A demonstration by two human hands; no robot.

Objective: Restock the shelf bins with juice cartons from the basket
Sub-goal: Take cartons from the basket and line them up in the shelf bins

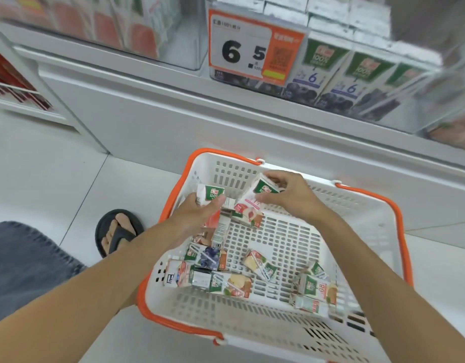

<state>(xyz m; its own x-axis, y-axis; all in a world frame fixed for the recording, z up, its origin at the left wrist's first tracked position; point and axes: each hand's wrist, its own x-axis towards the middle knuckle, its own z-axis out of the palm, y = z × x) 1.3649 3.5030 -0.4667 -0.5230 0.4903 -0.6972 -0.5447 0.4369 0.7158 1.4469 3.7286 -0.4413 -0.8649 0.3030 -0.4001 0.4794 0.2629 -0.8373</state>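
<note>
A white basket (339, 231) with an orange rim stands on the floor below the shelf. Several small juice cartons lie scattered in it, among them a blueberry one (209, 258) and a peach one (230, 284). My left hand (197, 213) grips a green-topped carton (209, 193) at the basket's far left. My right hand (286, 195) holds a pink peach carton (255, 195) tilted above the pile. On the shelf above, a clear bin (357, 82) holds blueberry cartons; another clear bin (116, 30) at the left holds peach cartons.
An orange price tag (255, 48) reading 6.5 hangs on the blueberry bin. The white shelf base (173, 111) runs across the view. My sandalled foot (117, 231) and denim-clad knee (24, 263) are left of the basket on the tiled floor.
</note>
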